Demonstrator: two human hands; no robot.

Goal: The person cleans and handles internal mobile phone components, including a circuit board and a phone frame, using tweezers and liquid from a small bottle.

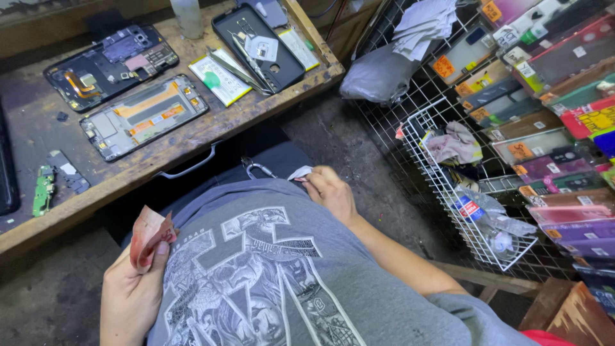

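Head cam: left hand pinches folded reddish paper near the shirt; right hand fingers seem curled on something white at the waist, below the wooden bench.

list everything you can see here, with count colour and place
opened phone: 1, black with orange cable, bench back left
phone frame: 1, silver and orange, bench centre
phone case: 1, black, bench back right, tweezers and a small card on it
flat battery: 1, white and green, beside the case
circuit board: 1, green, bench front left
bottle: 1, pale, bench back edge
wooden bench: 1, worn brown, upper left
wire basket: 1, white, right, cloth and bags inside
packaged phone cases: many, mixed colours, right wall rack
folded paper: 1, reddish, in left hand
left hand: lower left, pinching the paper
right hand: centre, at the waist, fingers on a small white piece
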